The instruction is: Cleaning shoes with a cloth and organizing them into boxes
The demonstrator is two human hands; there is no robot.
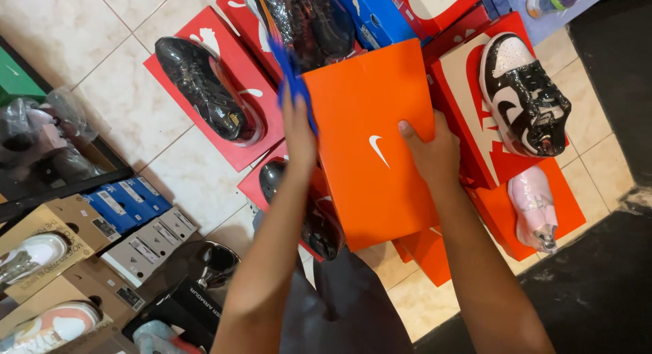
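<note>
Matt orange cardboard shoebox [370, 147] at centre; soft blue cloth [291, 76] above-left; upper-left black shoe [207, 89] shines under glossy plastic wrap; smooth floor tiles [122, 103].

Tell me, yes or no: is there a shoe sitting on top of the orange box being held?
No, the orange box has a bare lid, with only the right hand and the left hand holding a blue cloth on it.
</note>
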